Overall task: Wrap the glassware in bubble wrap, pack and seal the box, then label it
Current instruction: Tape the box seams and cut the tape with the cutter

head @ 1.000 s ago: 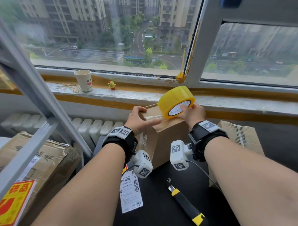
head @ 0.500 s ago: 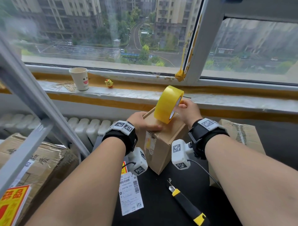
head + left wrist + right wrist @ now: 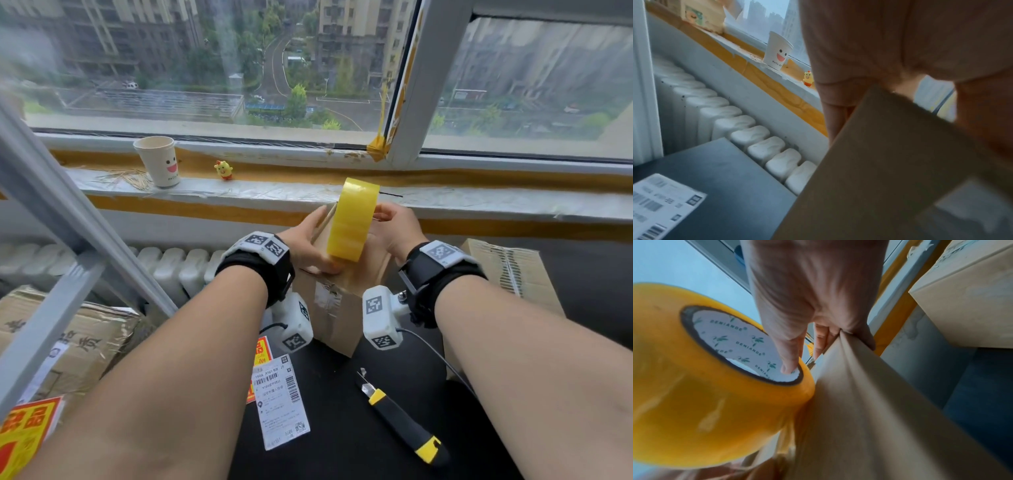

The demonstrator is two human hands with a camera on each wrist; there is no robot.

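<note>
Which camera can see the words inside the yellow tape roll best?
The right wrist view: the tape roll fills it, with the printed white core facing the camera and a finger of the right hand hooked inside. The head view shows only its yellow outer band. The left wrist view misses it.
</note>
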